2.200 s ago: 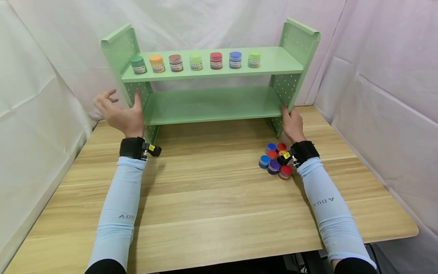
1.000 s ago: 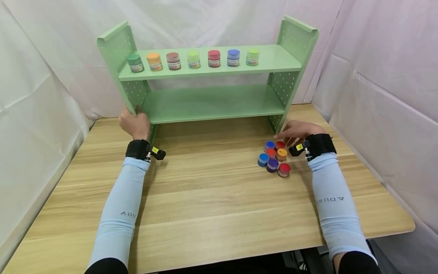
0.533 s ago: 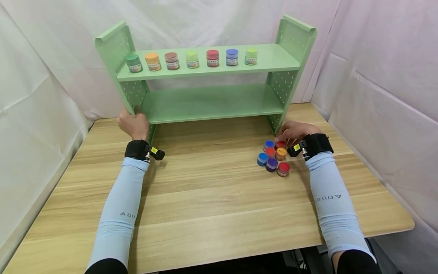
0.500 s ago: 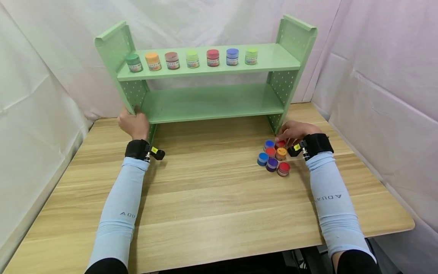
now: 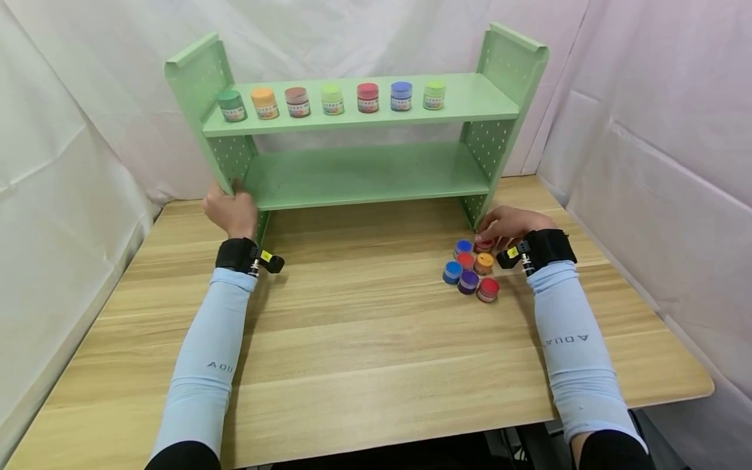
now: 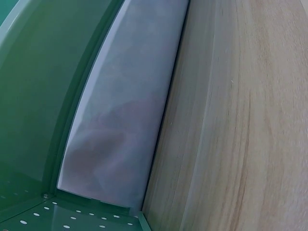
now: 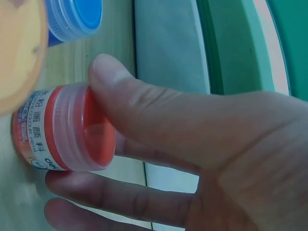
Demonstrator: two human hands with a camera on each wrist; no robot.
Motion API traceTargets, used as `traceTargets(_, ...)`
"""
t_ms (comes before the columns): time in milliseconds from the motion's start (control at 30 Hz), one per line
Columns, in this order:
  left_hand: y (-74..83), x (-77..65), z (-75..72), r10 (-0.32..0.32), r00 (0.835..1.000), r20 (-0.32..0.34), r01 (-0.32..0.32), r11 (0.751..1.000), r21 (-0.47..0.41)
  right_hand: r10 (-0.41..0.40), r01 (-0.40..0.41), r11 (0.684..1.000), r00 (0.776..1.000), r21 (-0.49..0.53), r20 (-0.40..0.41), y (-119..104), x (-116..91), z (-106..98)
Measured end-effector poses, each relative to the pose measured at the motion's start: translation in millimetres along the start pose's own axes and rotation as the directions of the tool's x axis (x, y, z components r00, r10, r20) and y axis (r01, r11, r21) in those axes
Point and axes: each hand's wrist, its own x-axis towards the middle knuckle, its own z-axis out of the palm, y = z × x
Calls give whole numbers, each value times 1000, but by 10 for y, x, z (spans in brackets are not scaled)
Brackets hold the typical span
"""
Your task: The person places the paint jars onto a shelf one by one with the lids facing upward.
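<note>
Right fingers [image 7: 120, 193] came down, seemingly around the red jar [image 7: 65, 129].

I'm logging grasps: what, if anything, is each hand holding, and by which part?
The right hand holds a red-lidded jar by its lid. The left hand grips the green shelf by the front edge of its left side panel, low down.

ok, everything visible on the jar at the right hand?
Red jar, cylindrical, plastic-looking, with a translucent ridged lid and a white label printed with dark characters. Lid on, apparently upright, just behind the orange-lidded jar. The right hand grips it, thumb against the lid's edge. Can't tell whether its base touches the table.
</note>
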Motion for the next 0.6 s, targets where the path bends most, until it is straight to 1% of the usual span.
traceTargets(200,20,3,2,-10,1000,9,10,1000,-4,-10,10,1000,1000,-9,-13,26,17,3)
traceTargets(367,9,1,-9,-7,1000,10,7,1000,0,-26,27,999,999,-29,19,-2,-34,-2)
traceTargets(467,11,-1,-17,0,1000,3,0,1000,-6,-65,67,997,997,-50,37,-15,-65,-13)
traceTargets(600,-1,-4,-20,-2,1000,-2,2,1000,0,-119,120,991,993,-67,28,9,-59,-25)
